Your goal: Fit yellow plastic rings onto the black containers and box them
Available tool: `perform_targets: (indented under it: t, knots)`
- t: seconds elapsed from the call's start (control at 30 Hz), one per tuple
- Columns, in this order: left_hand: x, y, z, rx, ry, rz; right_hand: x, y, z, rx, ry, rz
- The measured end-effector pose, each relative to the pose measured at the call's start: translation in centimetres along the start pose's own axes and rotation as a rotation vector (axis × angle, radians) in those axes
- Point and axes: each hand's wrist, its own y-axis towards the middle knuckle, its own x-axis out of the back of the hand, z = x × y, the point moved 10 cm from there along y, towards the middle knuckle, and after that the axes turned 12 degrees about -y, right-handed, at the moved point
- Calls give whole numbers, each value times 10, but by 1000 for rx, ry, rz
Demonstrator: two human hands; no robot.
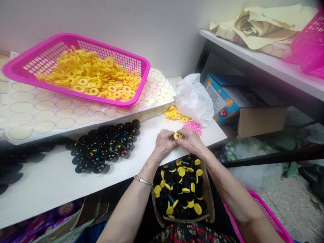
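Note:
Over the front edge of the white table, my left hand (165, 141) and my right hand (191, 139) meet, both with fingers closed on a small yellow ring-shaped piece (177, 136) with a dark centre. Just beyond my fingers lie a heap of loose yellow ring pieces (174, 114) and a pile of tiny pink pieces (193, 127). Below my wrists, a cardboard box (162, 221) holds many black cups with yellow lids (186, 185). Several open black cups (101, 148) with colourful bits inside stand to the left of my hands.
A pink basket (17, 67) full of yellow ring pieces (88, 72) rests on sheets of round stickers (43, 111) at the back left. Behind my hands sits a white plastic bag (196, 98). A blue printed box (220, 98) stands beneath the shelf (240, 54) at right.

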Motion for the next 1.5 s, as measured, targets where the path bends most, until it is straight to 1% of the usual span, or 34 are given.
perform_targets:
  t: [0.2, 0.37, 0.53, 0.67, 0.73, 0.8, 0.83, 0.9, 0.97, 1.03, 1.13, 1.27, 1.33, 1.4, 1.5]
  knots:
    - [2, -1, -3, 10, -24, -16, 0, 0, 9, 62, -44, 28]
    - [0, -3, -6, 23, -63, -8, -3, -1, 14, 91, -60, 24]
    - [-2, -6, -4, 79, -213, 28, -5, 0, 14, 87, -39, 6]
    - [1, -7, -3, 153, -476, 28, -4, 0, 12, 67, 26, -12]
    - [2, -7, -3, 186, -563, 17, -4, -1, 9, 45, 103, -41]
    - [0, -5, -5, 189, -544, 30, -4, -2, 1, -6, 239, -81]
    - [-1, -4, -7, 180, -515, 40, -6, -2, -4, -47, 344, -94]
    - [-3, -3, -8, 162, -460, 54, -17, -3, -17, -166, 619, -82]
    - [-3, -2, -8, 156, -425, 54, -33, -4, -27, -298, 881, -48]
    - [-2, -1, -6, 164, -409, 52, -46, -5, -32, -388, 1034, -53]
    - [-2, -2, -3, 179, -401, 42, -56, -6, -35, -450, 1124, -123]
    - [-7, -5, -1, 223, -416, 25, -67, -9, -36, -508, 1226, -149]
    - [-7, -5, -1, 258, -425, -14, -67, -9, -34, -521, 1254, -142]
    - [-6, -4, -2, 268, -418, -42, -63, -8, -33, -521, 1256, -151]
    - [-7, -3, -4, 257, -392, -28, -60, -7, -34, -541, 1242, -169]
